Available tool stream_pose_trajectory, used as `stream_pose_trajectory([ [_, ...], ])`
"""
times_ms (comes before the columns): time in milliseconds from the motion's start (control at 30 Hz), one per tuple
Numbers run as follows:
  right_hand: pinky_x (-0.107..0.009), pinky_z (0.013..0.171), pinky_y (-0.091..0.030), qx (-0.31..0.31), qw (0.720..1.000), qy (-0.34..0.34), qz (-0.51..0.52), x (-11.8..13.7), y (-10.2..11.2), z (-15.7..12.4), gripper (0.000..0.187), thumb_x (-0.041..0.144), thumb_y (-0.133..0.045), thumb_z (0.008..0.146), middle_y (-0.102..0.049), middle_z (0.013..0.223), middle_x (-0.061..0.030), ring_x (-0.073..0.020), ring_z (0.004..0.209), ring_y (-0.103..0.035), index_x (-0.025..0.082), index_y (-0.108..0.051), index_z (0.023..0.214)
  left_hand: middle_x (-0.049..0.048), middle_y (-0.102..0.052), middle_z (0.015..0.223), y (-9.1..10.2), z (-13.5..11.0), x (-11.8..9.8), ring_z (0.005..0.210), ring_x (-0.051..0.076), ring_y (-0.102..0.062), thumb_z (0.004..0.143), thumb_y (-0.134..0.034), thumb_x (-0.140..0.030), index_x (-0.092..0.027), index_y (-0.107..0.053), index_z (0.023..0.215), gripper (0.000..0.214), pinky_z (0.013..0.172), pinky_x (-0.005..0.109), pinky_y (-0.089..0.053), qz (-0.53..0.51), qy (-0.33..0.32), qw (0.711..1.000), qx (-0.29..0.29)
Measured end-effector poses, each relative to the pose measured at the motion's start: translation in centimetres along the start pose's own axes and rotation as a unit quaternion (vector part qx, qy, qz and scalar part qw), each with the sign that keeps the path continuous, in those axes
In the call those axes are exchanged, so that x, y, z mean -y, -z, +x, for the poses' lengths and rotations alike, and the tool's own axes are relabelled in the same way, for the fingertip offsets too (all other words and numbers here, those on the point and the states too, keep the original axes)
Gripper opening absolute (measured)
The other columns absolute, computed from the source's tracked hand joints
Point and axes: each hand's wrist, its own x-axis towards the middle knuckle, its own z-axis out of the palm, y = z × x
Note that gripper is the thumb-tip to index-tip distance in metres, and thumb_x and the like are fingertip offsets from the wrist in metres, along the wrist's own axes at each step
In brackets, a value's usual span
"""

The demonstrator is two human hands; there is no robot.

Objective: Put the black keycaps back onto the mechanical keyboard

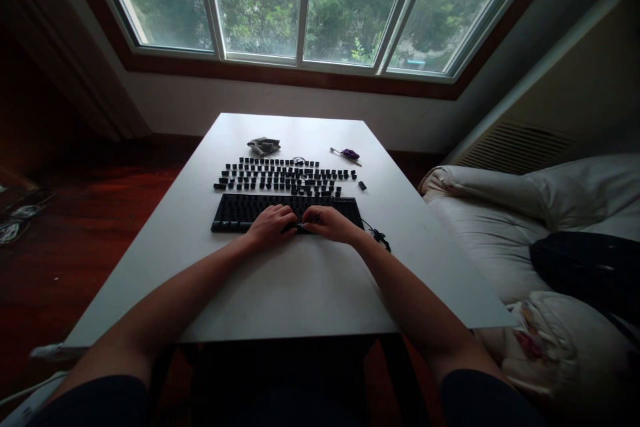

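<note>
A black keyboard [233,208] lies across the middle of the white table, most of its upper rows bare of keycaps. Some caps still sit along its near left edge. My left hand [271,223] rests on the keyboard's near middle, fingers bent over it and thumb at the front. Close beside it, my right hand [329,221] is closed in a pinch just above the near edge. Something small and dark shows at its fingers, too dim to name. Behind the keyboard, loose black keycaps [269,185] stand in several rows.
A crumpled grey cloth [264,146] and a purple item [350,154] beside a thin brush-like stick [337,151] lie toward the far edge. One keycap [363,185] sits apart at right. A black cable [380,238] curls beside the keyboard. A pale sofa [470,240] adjoins the table's right side.
</note>
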Motion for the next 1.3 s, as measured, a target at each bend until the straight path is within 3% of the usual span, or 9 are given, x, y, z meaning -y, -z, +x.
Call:
stream_pose_trajectory([
  [333, -0.027, 0.067, -0.04, -0.076, 0.988, -0.072, -0.115, -0.2, -1.7, 0.5, 0.014, 0.032, -0.065, 0.091, -0.068, 0.075, -0.0019, -0.0162, 0.069, -0.06, 0.019, -0.069, 0.091, 0.0066, -0.064, 0.103, 0.1, 0.2, -0.1, 0.094, 0.023, -0.057, 0.094, -0.059, -0.036, -0.023, -0.066, 0.102, 0.017, 0.084, 0.037, -0.043, -0.002, -0.003, 1.0, 0.001],
  [500, -0.027, 0.068, -0.041, -0.121, 0.981, -0.096, -0.117, -0.2, -2.7, 0.7, 0.013, 0.03, -0.061, 0.09, -0.068, 0.078, -0.0029, -0.0175, 0.072, -0.06, 0.019, -0.067, 0.086, 0.0066, -0.064, 0.103, 0.2, 0.2, -0.2, 0.095, 0.023, -0.057, 0.094, -0.06, -0.035, -0.023, -0.066, 0.101, 0.016, 0.084, 0.037, -0.043, -0.002, 0.001, 1.0, 0.003],
  [767, -0.024, 0.064, -0.038, -0.046, 0.995, -0.048, -0.076, -0.6, -1.3, 0.4, 0.008, 0.026, -0.063, 0.088, -0.065, 0.074, 0.0009, -0.0138, 0.068, -0.057, 0.019, -0.066, 0.088, 0.0057, -0.065, 0.102, 0.2, 0.1, -0.1, 0.095, 0.022, -0.057, 0.094, -0.06, -0.035, -0.022, -0.065, 0.101, 0.015, 0.085, 0.037, -0.043, -0.013, -0.012, 1.0, -0.001],
  [967, -0.025, 0.066, -0.036, -0.093, 0.986, -0.08, -0.113, 0.1, -2.3, 0.7, 0.016, 0.033, -0.061, 0.093, -0.068, 0.078, -0.0019, -0.0154, 0.069, -0.058, 0.019, -0.066, 0.087, 0.006, -0.065, 0.102, -0.1, 0.1, 0.0, 0.095, 0.023, -0.057, 0.095, -0.058, -0.035, -0.022, -0.065, 0.104, 0.017, 0.084, 0.038, -0.044, -0.016, -0.015, 1.0, -0.005],
  [1300, -0.025, 0.065, -0.036, -0.071, 0.981, -0.116, -0.139, 1.6, -1.8, 0.7, 0.01, 0.029, -0.062, 0.088, -0.066, 0.074, -0.0012, -0.0162, 0.069, -0.058, 0.019, -0.067, 0.088, 0.0059, -0.064, 0.101, -0.3, 0.2, 0.0, 0.094, 0.022, -0.057, 0.094, -0.06, -0.034, -0.022, -0.065, 0.099, 0.015, 0.085, 0.037, -0.044, -0.02, -0.012, 1.0, -0.012],
])
